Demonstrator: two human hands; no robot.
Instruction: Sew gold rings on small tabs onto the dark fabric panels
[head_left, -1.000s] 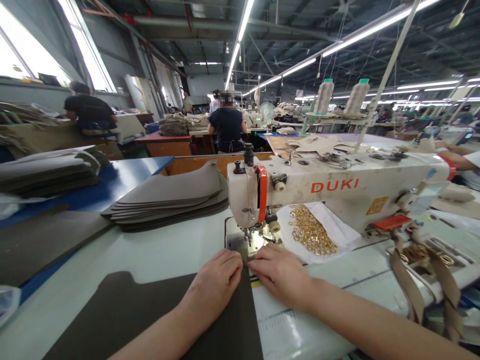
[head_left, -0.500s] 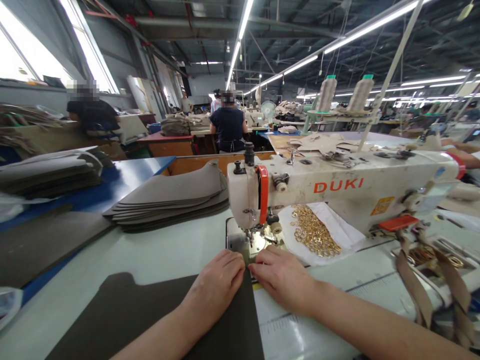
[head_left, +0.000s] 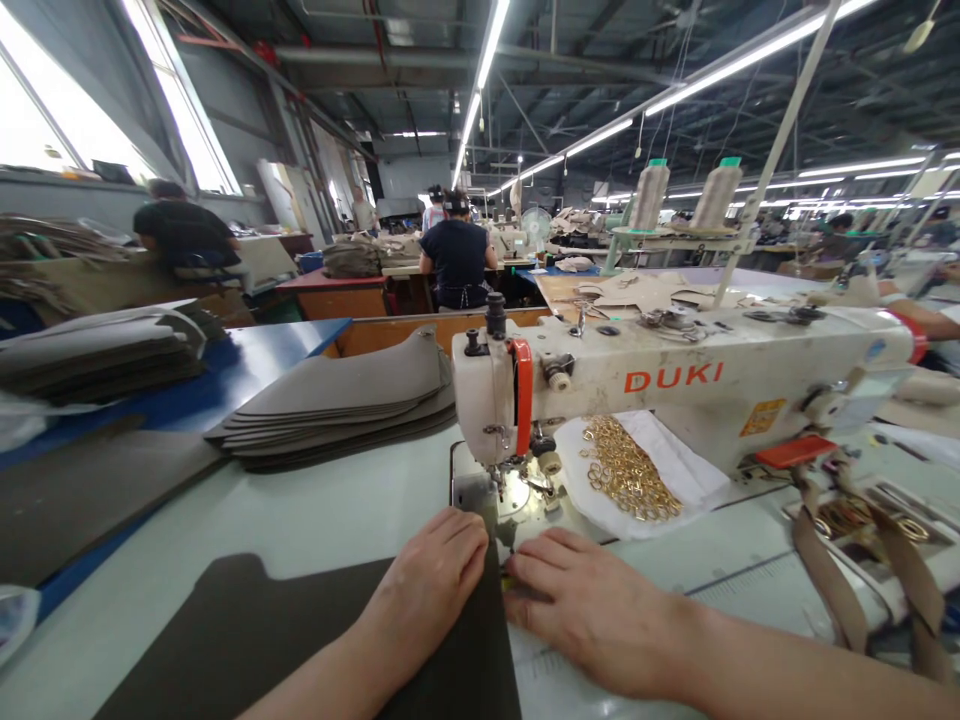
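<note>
Standing on the smooth, pale desk (head_left: 352,510), a white sewing machine (head_left: 675,350) reads DUKI in orange-red capitals. Before it lies a flat, matt, dark grey panel (head_left: 247,620) with a notched outline. The left hand (head_left: 442,560) rests on its edge as earlier, fingers bunched; the right hand (head_left: 585,610), beside that edge, has drawn back from the needle. I cannot tell whether either grip pinches anything. Shiny gold-coloured rings (head_left: 630,470) lie heaped behind
</note>
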